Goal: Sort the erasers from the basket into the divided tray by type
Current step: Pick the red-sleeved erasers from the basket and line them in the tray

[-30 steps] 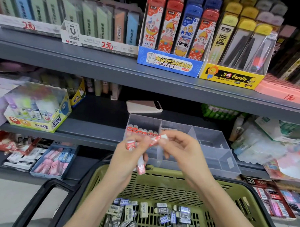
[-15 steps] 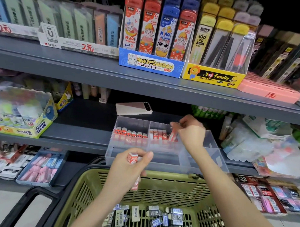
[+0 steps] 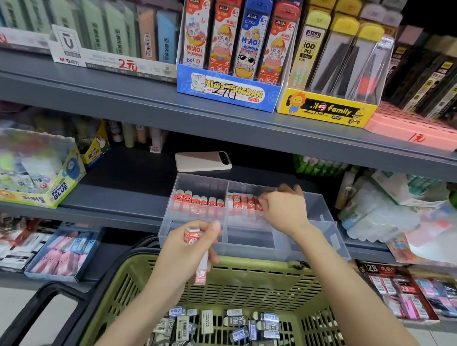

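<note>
Head view: the right hand [image 3: 283, 208] has reached the clear plastic divided tray's [image 3: 245, 251] twelve-o'clock compartment, fingers curled, perhaps releasing; I cannot tell. At its seven o'clock, the left hand [image 3: 188, 254] pinches red-and-white sleeved erasers [image 3: 192, 236], likely next.

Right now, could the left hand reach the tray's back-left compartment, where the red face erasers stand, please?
Probably yes: the left hand hangs in front of the open-topped tray, and the right hand is over the middle compartment, leaving the back-left compartment uncovered. It holds erasers, though.
</note>
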The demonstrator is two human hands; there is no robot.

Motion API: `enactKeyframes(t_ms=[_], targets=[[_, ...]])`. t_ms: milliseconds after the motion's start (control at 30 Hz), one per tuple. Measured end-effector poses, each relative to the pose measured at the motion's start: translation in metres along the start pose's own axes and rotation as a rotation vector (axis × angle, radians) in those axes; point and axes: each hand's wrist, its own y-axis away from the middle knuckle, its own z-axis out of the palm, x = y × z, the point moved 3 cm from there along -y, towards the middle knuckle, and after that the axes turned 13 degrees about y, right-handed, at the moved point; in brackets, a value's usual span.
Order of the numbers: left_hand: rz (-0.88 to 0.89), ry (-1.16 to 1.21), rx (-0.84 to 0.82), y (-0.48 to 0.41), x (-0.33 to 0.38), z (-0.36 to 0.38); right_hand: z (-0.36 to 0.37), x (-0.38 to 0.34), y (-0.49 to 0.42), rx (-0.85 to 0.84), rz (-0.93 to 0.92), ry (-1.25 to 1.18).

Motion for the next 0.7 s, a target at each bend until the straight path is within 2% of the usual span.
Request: enactKeyframes(t_ms=[133, 267, 333, 400, 467, 500, 567, 633, 700], targets=[[-0.040, 0.157, -0.020, 0.002, 0.002, -0.002, -0.005, 0.005, -0.004, -0.109, -0.047, -0.139], [-0.062, 0.287, -0.039, 0.002, 0.004, -0.001, -0.008, 0.010, 0.004, -0.108, -0.022, -0.238], [-0.090, 0.398, -0.042, 0.001, 0.005, 0.000, -0.016, 0.009, 0.013, -0.030, 0.010, -0.171], [-0.117, 0.497, -0.043, 0.000, 0.006, 0.000, -0.030, 0.002, 0.028, 0.165, 0.050, -0.167], [-0.111, 0.588, -0.029, -0.002, 0.007, -0.002, -0.048, -0.010, 0.049, 0.331, 0.060, -0.427], [-0.093, 0.635, -0.023, -0.003, 0.008, -0.002, -0.057, -0.019, 0.060, 0.350, 0.038, -0.609], [-0.070, 0.709, -0.026, -0.005, 0.011, -0.002, -0.075, -0.040, 0.081, 0.284, -0.065, -0.858], [-0.085, 0.771, -0.021, -0.005, 0.012, -0.002, -0.086, -0.058, 0.095, 0.137, -0.140, -0.922], [-0.088, 0.809, -0.016, -0.004, 0.013, -0.002, -0.088, -0.069, 0.101, 0.012, -0.137, -0.925]])
